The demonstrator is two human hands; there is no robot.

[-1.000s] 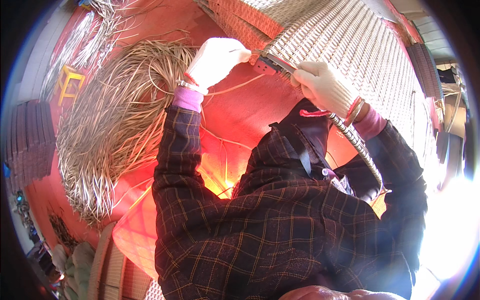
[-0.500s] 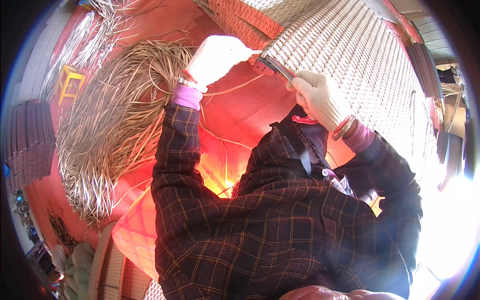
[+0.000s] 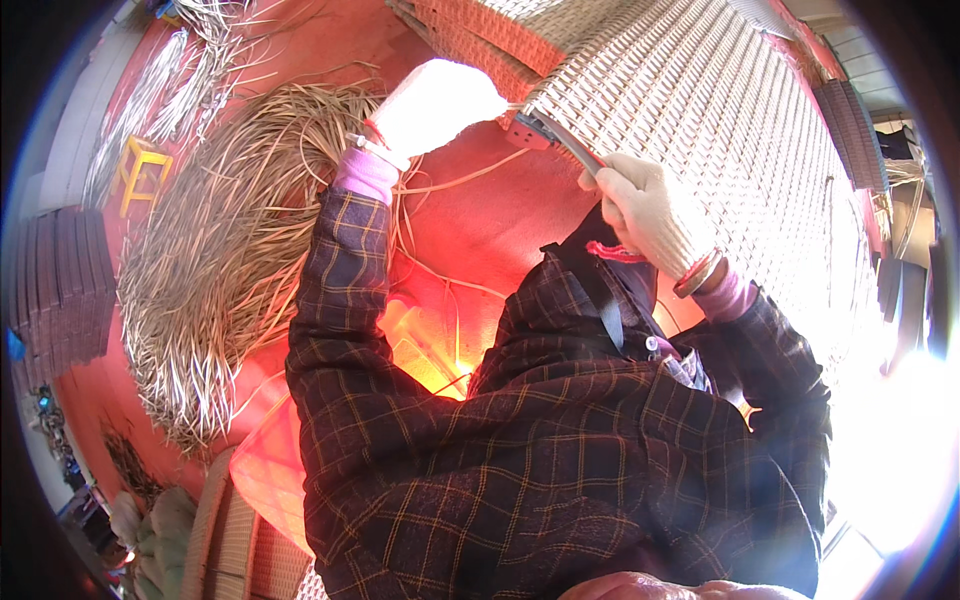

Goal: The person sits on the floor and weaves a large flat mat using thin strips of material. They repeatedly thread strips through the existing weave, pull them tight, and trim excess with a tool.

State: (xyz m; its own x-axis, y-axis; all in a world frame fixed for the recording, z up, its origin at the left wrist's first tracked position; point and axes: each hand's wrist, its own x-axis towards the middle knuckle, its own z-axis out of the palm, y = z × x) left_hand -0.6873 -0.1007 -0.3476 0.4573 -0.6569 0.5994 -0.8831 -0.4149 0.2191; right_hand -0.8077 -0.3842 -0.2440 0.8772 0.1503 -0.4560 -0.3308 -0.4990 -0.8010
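Both my hands wear white knit gloves. My left hand [image 3: 438,106] is closed on a thin pale cane strand [image 3: 470,182] at the lower edge of a large woven wicker panel [image 3: 700,110]. My right hand [image 3: 652,212] grips the handle of a flat metal tool [image 3: 558,136]. The tool's tip lies against the panel's edge, right beside my left hand. My plaid sleeves fill the lower middle of the view.
A big loose heap of cane strands [image 3: 215,250] lies on the red floor [image 3: 480,230] to the left. A small yellow stool [image 3: 138,170] stands beyond it. Dark stacked panels [image 3: 60,290] sit at the far left, and more wickerwork [image 3: 235,540] at the bottom.
My right hand has drawn down and back along the panel's edge, so more of the tool's blade shows. My left hand has stayed at the panel's edge.
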